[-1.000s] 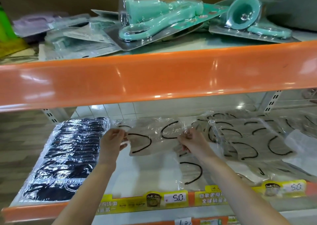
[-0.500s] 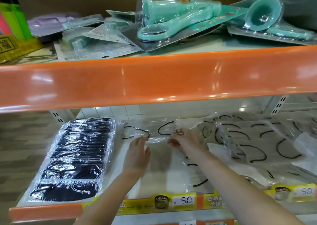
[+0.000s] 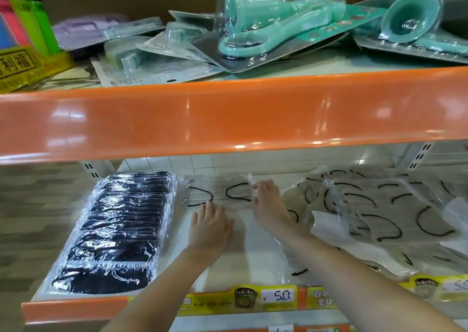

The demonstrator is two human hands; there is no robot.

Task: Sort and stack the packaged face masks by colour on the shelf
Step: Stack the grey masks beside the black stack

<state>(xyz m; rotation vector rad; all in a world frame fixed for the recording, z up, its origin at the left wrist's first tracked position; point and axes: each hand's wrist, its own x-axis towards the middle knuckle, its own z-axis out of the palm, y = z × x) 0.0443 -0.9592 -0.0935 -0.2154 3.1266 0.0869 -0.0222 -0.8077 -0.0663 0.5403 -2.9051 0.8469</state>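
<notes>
Lower shelf (image 3: pixel 157 295), orange front edge with yellow price strip. Black masks (image 3: pixel 114 230): one neat wrapped stack at shelf's left. Grey masks (image 3: pixel 395 212): loose heap at right, packets overlapping at odd angles, some hanging near the front edge. Between the two, one grey mask packet (image 3: pixel 222 192) lies flat toward the back, just beside the black stack.

Left hand (image 3: pixel 209 226): flat, fingers straight, palm down on clear film in front of that packet, holding nothing. Right hand (image 3: pixel 266 202): fingers laid over the packet's right edge; whether they pinch the film or only press it, cannot tell.

Risks (judgement): film is slick, so a grey stack started here may slide or fan out under a sideways push. Packet sits close to the black stack; a nudge left could mix colours. Right forearm lies beside the loose heap; dragging it back could sweep packets off the front.

Surroundings: upper shelf (image 3: pixel 228 114) hangs low over the work area, limiting lift. On it, teal tools in blister packs (image 3: pixel 278 25) and bright lighters (image 3: pixel 27 20) far left; not in the way.
</notes>
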